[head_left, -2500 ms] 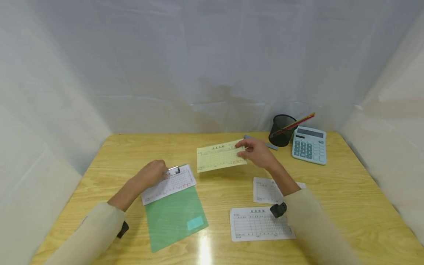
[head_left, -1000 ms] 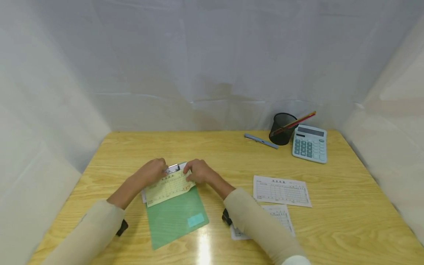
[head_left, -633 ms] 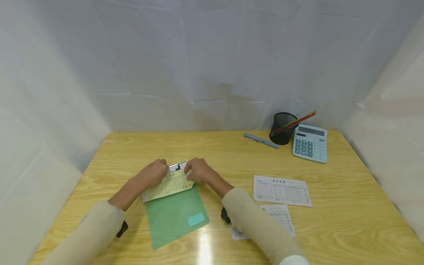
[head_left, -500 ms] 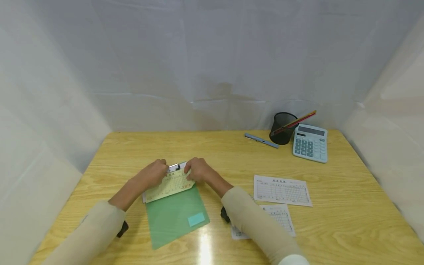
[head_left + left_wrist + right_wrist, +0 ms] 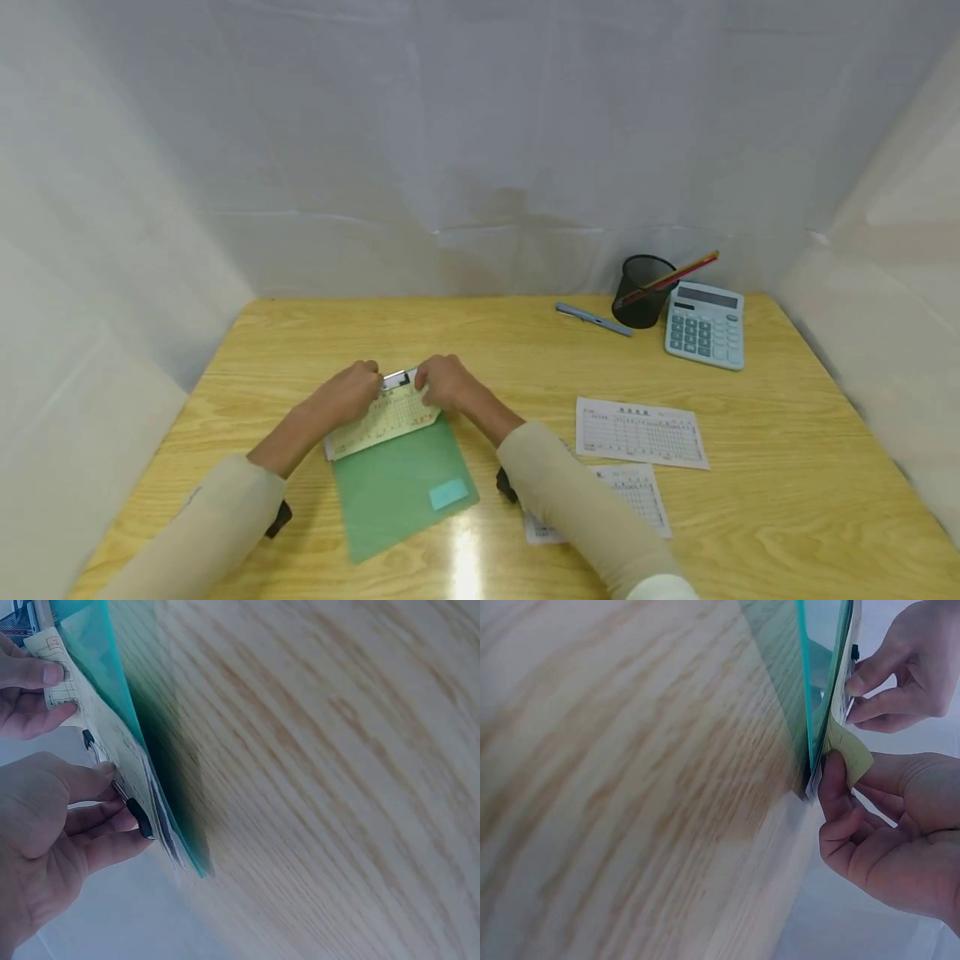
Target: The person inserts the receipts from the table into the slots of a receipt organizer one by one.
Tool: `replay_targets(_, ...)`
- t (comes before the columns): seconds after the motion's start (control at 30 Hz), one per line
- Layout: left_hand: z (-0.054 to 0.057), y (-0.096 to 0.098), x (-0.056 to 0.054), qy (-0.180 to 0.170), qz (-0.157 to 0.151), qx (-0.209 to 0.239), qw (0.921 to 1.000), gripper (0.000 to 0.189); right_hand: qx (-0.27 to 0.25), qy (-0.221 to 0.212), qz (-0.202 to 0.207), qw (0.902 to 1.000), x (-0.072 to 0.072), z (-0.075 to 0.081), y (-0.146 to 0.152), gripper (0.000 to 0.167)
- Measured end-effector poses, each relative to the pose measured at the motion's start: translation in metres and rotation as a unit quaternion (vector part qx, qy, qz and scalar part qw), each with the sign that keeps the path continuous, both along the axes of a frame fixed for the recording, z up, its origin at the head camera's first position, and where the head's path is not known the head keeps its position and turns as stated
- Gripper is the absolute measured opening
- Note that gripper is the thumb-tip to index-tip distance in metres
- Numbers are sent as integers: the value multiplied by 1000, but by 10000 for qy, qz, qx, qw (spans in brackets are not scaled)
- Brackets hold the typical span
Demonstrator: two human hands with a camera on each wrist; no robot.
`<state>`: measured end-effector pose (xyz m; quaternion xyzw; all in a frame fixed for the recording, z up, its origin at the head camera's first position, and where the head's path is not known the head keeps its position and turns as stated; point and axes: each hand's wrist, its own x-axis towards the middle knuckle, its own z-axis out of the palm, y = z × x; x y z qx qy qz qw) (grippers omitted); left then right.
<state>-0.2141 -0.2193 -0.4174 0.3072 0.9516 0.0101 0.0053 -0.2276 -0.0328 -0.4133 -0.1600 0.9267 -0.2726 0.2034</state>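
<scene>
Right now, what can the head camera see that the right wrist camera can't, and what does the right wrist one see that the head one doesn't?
Only the head view: the calculator, the black mesh pen cup, the blue pen and two white forms.

Only the right wrist view: the green clipboard seen edge-on, with the yellow form's corner curling away from it.

Both: the left hand at the metal clip, the right hand, the yellow form, the clipboard and the wooden tabletop.

I see creased pale sheeting [image 5: 480, 150] rising behind the wooden table [image 5: 300, 333] at its far edge, glare [image 5: 466, 562] blazing by the near edge
</scene>
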Motion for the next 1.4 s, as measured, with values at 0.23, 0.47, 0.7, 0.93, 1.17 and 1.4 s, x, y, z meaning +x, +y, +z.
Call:
replay_targets(0.23, -1, 0, 1, 2, 36, 42, 10000, 8, -182, 30, -64, 9998, -1, -1, -1, 26)
replay_targets(0.47, -3, -2, 1, 93, -48, 65, 9999, 8, -190, 161, -111, 9996, -2, -1, -3, 29)
replay_targets(0.7, -1, -2, 1, 174, -123, 84, 9997, 9, -222, 67, -142, 9996, -4, -2, -5, 27)
replay_targets(0.93, -2, -1, 2, 156, -101, 39, 9998, 11, -18, 154, -154, 9998, -5, -2, -8, 26)
replay_targets(1.17, -1, 1, 3, 80, 22, 79, 9999, 8, 425, 474, -15, 9980, -7, -3, -8, 23)
replay_targets(1.4, -1, 0, 2, 167, 49, 189, 9997, 5, 561, 810, 12, 9951, -9, -5, 6, 24)
